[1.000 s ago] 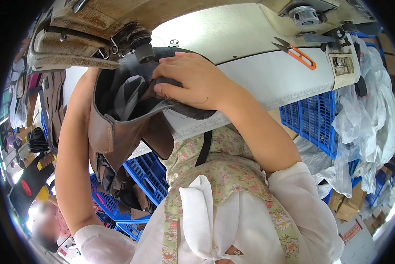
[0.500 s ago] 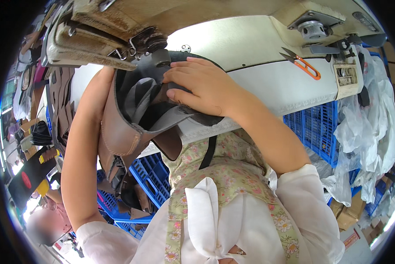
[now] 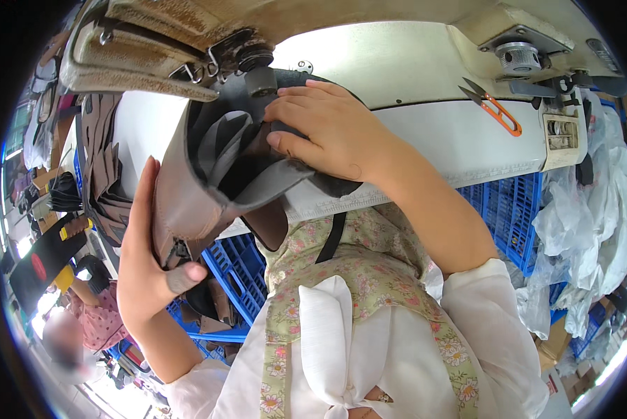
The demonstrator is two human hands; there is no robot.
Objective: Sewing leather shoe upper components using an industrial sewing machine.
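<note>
A grey-brown shoe upper with dark lining sits under the needle area of a worn sewing machine. My right hand lies flat on the dark top part of the upper, fingers pressing it close to the presser foot. My left hand cups the outer side of the upper from below, thumb against its lower edge. Both hands hold the same piece on the white machine table.
Orange-handled thread snips lie on the table at right, near a metal knob. Blue plastic crates stand below, with white plastic bags at right. Stacked brown pieces lie at left. Another person sits at lower left.
My left hand has slid down from beside the machine to cup the upper's lower side. The upper has turned under the needle, and my right hand has stayed on top.
</note>
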